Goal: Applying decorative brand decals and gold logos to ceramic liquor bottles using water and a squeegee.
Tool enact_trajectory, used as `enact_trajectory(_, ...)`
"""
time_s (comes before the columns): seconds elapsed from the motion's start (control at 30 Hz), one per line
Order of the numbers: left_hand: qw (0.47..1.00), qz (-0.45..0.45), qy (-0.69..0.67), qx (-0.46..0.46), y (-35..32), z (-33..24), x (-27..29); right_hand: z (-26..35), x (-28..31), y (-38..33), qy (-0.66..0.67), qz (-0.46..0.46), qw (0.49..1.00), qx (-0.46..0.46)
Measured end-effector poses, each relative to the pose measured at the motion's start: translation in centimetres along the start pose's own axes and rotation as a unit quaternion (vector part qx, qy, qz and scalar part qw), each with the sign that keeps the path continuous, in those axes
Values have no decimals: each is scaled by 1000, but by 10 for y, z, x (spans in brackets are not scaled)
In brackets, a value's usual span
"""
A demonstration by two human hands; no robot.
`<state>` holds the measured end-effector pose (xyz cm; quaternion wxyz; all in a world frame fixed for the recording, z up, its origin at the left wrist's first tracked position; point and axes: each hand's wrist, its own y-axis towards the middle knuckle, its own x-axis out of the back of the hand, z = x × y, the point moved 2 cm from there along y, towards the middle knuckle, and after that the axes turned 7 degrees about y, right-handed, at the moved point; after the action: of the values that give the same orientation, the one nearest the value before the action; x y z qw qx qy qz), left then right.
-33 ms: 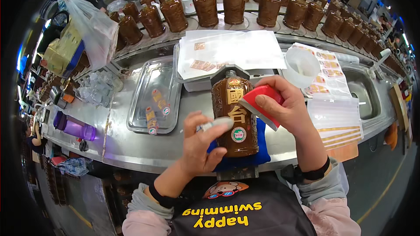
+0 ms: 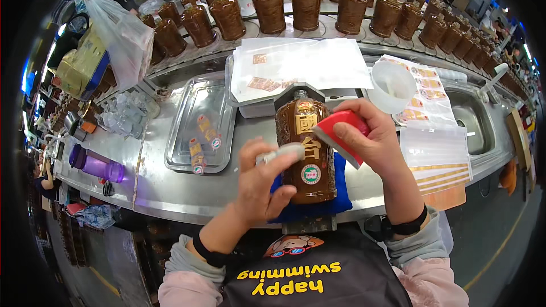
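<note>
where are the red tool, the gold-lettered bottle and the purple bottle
Red tool [image 2: 351, 118]: head view, upper red side
Gold-lettered bottle [image 2: 311, 149]: head view, middle of front
Purple bottle [image 2: 96, 166]: head view, side of body

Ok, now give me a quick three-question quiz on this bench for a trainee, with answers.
1. Which of the person's hands holds the red tool?
2. The large characters on the brown bottle between the hands are: a) gold, b) white, c) blue?
3. True or false: the sink is to the right of that bottle.
Key: 1. The right hand. 2. a. 3. True.
</note>
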<state>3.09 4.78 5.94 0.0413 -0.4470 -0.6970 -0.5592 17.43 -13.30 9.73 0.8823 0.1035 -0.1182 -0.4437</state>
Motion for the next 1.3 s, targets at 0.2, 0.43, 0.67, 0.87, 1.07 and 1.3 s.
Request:
enact_trajectory(0.2, 997, 52, 23, -48, 18, 19, -5, -27, 10, -16, 129, -100, 985, -54)
enact_trajectory(0.43, 986, 88, 70, -127, 10, 7, -5, -23, 0, -10, 83, -73, 994, -13)
enact_trajectory(0.67, 990, 75, 46, -108, -3, -1, -3, 34, -15, 14, -166, 195, 945, 204)
enact_trajectory(0.87, 996, 67, -3, -51, 22, 9, 1, 8, 9, 48, -22, -49, 998, 20)
enact_trajectory(1.07, 999, 35, -14, -21, 37, 38, -8, -1, 4, 25, -106, -74, 989, 76)
enact_trajectory(1.3, 1000, 0, 6, 8, 38, 39, -11, -9, -9, 5, -291, 47, 926, 236)
